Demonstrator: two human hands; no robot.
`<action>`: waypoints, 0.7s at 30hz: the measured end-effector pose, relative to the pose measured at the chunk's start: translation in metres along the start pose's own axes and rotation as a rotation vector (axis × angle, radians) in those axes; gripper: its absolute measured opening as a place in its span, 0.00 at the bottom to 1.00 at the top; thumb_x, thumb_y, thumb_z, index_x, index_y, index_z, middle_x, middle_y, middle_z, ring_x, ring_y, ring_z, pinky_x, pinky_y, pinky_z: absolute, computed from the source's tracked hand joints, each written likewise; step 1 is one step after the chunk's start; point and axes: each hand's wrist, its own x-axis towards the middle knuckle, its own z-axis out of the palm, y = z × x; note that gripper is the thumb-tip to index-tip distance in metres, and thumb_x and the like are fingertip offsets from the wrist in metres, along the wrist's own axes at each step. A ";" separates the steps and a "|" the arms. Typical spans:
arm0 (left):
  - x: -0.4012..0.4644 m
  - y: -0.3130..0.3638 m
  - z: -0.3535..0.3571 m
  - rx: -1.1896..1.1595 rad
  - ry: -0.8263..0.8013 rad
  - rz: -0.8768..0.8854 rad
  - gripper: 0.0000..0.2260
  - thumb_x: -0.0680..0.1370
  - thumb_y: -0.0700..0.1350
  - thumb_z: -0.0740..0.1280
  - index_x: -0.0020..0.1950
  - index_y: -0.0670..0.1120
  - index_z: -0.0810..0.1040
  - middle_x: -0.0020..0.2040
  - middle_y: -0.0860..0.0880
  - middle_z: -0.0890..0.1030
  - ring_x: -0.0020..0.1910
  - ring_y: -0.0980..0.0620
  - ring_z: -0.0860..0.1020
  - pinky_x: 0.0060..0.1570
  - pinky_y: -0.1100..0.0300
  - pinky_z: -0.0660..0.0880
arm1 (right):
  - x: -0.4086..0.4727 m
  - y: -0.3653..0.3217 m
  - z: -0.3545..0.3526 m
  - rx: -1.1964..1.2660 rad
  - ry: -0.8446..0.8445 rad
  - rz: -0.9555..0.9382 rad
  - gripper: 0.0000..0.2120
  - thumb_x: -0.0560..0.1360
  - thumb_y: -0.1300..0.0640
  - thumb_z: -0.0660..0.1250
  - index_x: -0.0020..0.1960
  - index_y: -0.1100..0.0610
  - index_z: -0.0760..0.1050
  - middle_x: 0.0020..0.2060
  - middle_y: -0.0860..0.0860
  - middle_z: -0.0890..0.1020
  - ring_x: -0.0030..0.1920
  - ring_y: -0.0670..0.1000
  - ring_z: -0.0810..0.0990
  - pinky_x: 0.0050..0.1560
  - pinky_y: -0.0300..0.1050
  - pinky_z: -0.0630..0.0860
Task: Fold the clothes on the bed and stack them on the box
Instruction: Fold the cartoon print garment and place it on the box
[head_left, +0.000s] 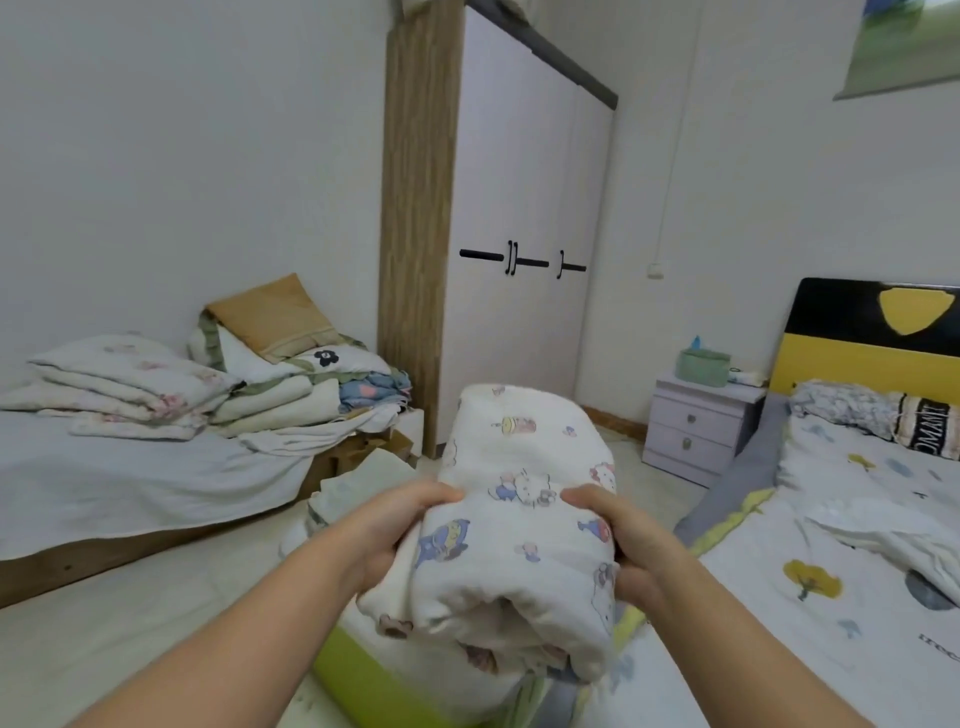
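Both hands are carrying one folded bundle, a white quilted piece printed with cartoon figures, held out in front of the body above the floor. The left hand is gripping its left side, fingers tucked under and thumb curled over the top. The right hand is pinching the opposite side, thumb on top and fingers wrapped beneath.

The bundle is looking soft, thick and probably light; the near end is showing loose rolled layers that are sagging slightly. It will likely spring open if released unevenly, so support from underneath at both sides, close to the folds, is seeming safest.

The bed with the flowered sheet is lying to the right, a crumpled white garment still resting on it. Across the room to the left, folded bedding is sitting stacked on what appears to be a cloth-draped box, well apart from the bundle.
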 end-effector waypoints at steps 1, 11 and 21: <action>0.016 0.012 -0.007 0.019 0.020 0.006 0.10 0.72 0.39 0.68 0.53 0.40 0.78 0.41 0.39 0.84 0.35 0.44 0.82 0.42 0.52 0.79 | 0.021 -0.008 0.002 0.006 0.011 -0.006 0.19 0.60 0.65 0.72 0.51 0.63 0.80 0.50 0.62 0.83 0.42 0.60 0.83 0.42 0.53 0.81; 0.191 0.081 -0.071 0.274 0.151 0.106 0.09 0.77 0.46 0.62 0.47 0.42 0.79 0.37 0.45 0.84 0.33 0.49 0.82 0.35 0.60 0.80 | 0.230 -0.033 -0.007 0.166 -0.054 -0.175 0.14 0.73 0.63 0.62 0.58 0.60 0.75 0.61 0.60 0.78 0.59 0.61 0.77 0.58 0.56 0.75; 0.331 -0.022 -0.127 1.011 0.200 0.112 0.08 0.78 0.48 0.65 0.54 0.46 0.77 0.49 0.51 0.78 0.50 0.52 0.74 0.48 0.61 0.69 | 0.349 0.089 -0.074 -0.040 0.239 -0.042 0.19 0.70 0.59 0.69 0.61 0.61 0.75 0.47 0.56 0.82 0.47 0.57 0.82 0.50 0.51 0.79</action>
